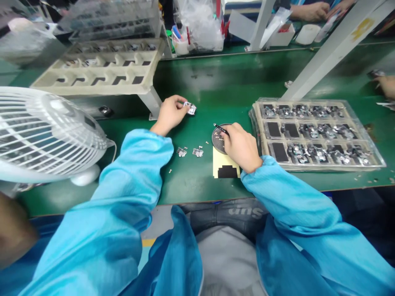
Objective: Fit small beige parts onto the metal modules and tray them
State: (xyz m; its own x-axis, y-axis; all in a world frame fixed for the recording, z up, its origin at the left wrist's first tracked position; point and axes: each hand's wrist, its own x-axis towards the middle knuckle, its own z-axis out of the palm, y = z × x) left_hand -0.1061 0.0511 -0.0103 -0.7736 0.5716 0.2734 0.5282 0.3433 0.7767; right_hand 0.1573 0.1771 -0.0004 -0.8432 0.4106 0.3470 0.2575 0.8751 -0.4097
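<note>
Left hand (171, 113), left of centre: fingers pinching a small silvery part (191, 108) just above or on the bench (191, 187), can't tell which. Right hand (243, 146): fingers pinching a slim black tool (222, 130) over a round mesh-patterned dish (217, 142) with tiny pieces in it; tip contact unclear. Dish sits at the far end of a yellow pad (217, 164) with a black patch at its near end. Two loose silvery assemblies (198, 152) lie on the bench, left of dish. Right: clear-edged tray (382, 161), three rows; far row holds five assemblies, middle row three at right, near row four; remaining left pockets show dark pads. Far left: raised cream tray (92, 88), dark pads in near pockets, small parts in some farther ones. Far centre: bin (212, 44) full of clear plastic bags.
</note>
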